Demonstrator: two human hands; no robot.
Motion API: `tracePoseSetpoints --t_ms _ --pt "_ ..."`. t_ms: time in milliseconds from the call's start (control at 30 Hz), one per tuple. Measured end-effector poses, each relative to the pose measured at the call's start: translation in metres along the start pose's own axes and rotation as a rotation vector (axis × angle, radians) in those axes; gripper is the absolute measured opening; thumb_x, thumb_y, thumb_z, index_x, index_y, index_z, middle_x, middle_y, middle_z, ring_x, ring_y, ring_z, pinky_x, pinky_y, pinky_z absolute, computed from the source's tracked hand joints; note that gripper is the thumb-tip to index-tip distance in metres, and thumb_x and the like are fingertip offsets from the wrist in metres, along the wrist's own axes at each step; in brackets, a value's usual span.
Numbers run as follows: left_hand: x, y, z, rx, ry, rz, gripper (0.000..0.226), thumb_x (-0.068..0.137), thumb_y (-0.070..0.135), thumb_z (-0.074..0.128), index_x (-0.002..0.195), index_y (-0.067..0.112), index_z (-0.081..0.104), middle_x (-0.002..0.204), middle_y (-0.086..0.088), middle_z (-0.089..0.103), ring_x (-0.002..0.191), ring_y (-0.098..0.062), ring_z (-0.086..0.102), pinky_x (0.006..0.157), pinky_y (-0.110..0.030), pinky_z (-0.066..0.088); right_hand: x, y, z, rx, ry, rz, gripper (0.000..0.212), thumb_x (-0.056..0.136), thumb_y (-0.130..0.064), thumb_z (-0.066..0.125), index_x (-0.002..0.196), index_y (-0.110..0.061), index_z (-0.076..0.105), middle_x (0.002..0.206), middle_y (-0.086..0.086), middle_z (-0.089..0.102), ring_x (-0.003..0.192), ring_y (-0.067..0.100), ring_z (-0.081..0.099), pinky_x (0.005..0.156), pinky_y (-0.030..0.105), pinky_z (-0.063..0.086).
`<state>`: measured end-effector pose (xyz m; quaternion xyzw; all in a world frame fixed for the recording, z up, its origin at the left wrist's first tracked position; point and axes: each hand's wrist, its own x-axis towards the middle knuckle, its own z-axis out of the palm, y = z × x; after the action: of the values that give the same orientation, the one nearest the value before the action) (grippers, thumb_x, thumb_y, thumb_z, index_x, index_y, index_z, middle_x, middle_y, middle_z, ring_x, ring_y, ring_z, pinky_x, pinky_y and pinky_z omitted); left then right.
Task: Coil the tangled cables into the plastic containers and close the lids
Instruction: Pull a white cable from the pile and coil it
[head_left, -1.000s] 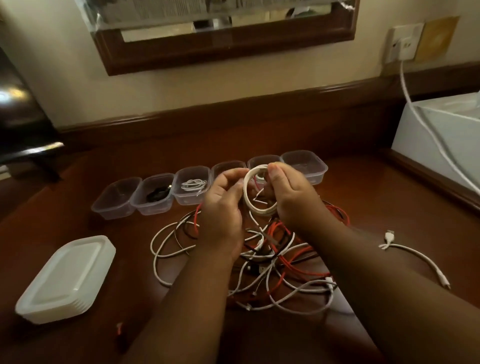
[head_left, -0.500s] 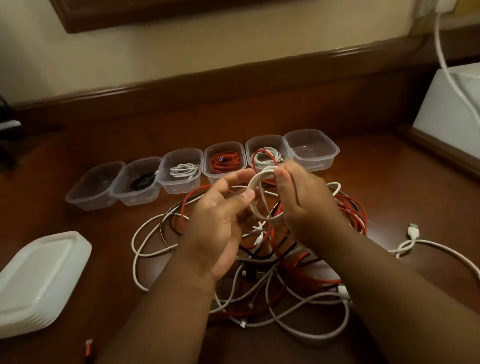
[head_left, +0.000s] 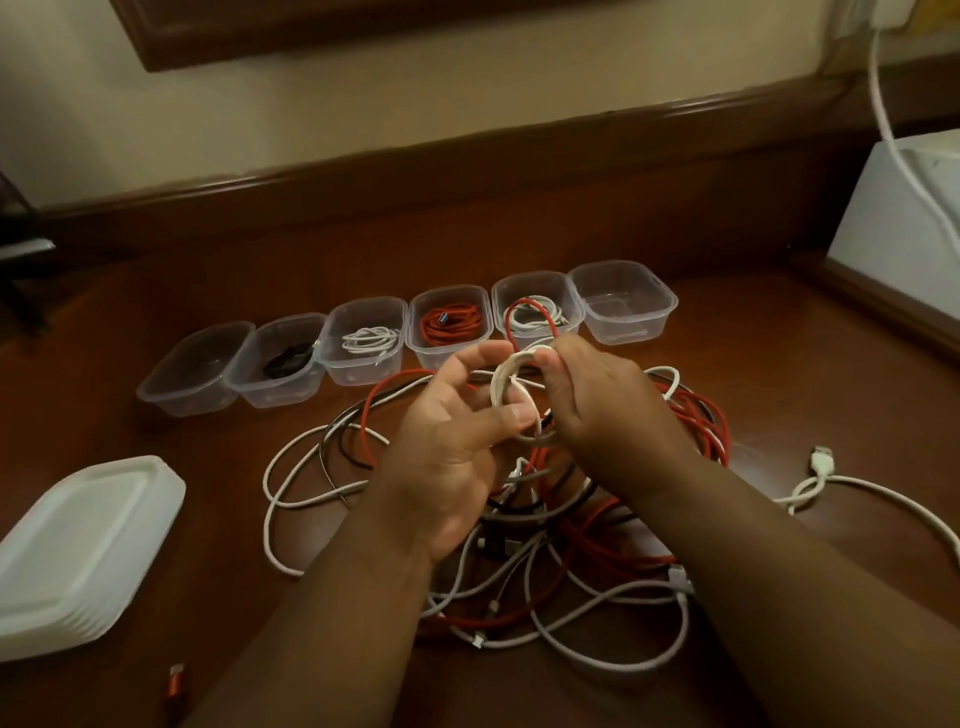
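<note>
Above the tangled cables (head_left: 545, 545) on the table (head_left: 779, 364), both hands were winding a white cable coil (head_left: 506, 384): the right hand (head_left: 597, 410) pinched its top, the left hand (head_left: 452, 441) held its loops between thumb and fingers. Judging by this, the next move was finishing the coil and lowering it into the empty far-right container (head_left: 623, 304).

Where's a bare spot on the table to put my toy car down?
Bare table shows between the row of containers and the stack of lids, and also right of the end container, before the white box. The middle is crowded: the cable tangle lies under both hands.
</note>
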<state>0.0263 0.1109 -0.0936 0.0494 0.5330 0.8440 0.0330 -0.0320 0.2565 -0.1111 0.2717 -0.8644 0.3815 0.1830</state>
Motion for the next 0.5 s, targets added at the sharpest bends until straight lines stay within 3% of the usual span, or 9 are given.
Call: tracePoseSetpoints --t_ms 133,233,333,400,433,500 --pt "-0.0013 -0.0033 0.0071 0.117 0.081 0.113 0.046 0.074 -0.001 0.073 0.11 0.015 0.049 0.086 -0.008 0.068 0.083 -0.022 0.068 0.075 -0.034 0.058 -0.0002 -0.0024 0.0012 0.04 0.027 0.01 0.026 0.104 -0.037 0.032 0.088 -0.022 0.047 0.069 -0.007 0.053 0.059 0.008 0.052 0.052 0.03 0.04" --pt "-0.0012 -0.007 0.0086 0.192 0.13 0.166 0.038 0.072 0.005 0.073 0.096 0.015 0.044 0.081 -0.005 0.069 0.081 -0.022 0.07 0.073 -0.033 0.058 -0.0003 -0.0021 0.0017 0.078 0.036 0.03 0.026 0.105 -0.036 0.032 0.089 -0.022 0.047 0.071 -0.008 0.055 0.061 0.008 0.054 0.055 0.031 0.044" --pt "-0.0011 -0.0099 0.0065 0.41 0.212 0.233 0.023 0.081 0.011 0.075 0.089 0.01 0.053 0.083 -0.001 0.071 0.085 -0.023 0.071 0.075 -0.034 0.059 -0.0005 0.0006 0.003 0.095 0.094 0.002 0.03 0.104 -0.04 0.029 0.091 -0.022 0.049 0.073 -0.009 0.056 0.063 0.007 0.055 0.054 0.024 0.043" --pt "-0.0008 -0.0101 0.004 0.614 0.275 0.31 0.008 0.089 0.01 0.07 0.084 0.01 0.064 0.098 0.003 0.072 0.094 -0.011 0.071 0.081 -0.027 0.058 -0.0001 0.0015 0.003 0.096 0.147 -0.034 0.027 0.102 -0.04 0.03 0.09 -0.024 0.047 0.068 -0.009 0.053 0.06 0.011 0.053 0.051 0.022 0.04" --pt "-0.0008 -0.009 0.0037 0.717 0.315 0.347 0.01 0.09 0.011 0.068 0.08 0.013 0.068 0.106 0.005 0.07 0.095 -0.006 0.069 0.082 -0.023 0.056 0.0001 0.0019 0.0029 0.099 0.16 -0.042 0.026 0.102 -0.04 0.03 0.089 -0.024 0.046 0.066 -0.009 0.052 0.06 0.013 0.053 0.051 0.023 0.04" --pt "-0.0005 -0.007 0.0032 0.789 0.371 0.341 0.018 0.09 0.017 0.068 0.072 0.019 0.07 0.104 0.006 0.067 0.088 -0.003 0.065 0.078 -0.022 0.053 0.0001 0.0037 0.0027 0.06 0.172 -0.06 0.029 0.103 -0.041 0.03 0.089 -0.023 0.047 0.064 -0.008 0.051 0.054 0.015 0.05 0.046 0.026 0.039"
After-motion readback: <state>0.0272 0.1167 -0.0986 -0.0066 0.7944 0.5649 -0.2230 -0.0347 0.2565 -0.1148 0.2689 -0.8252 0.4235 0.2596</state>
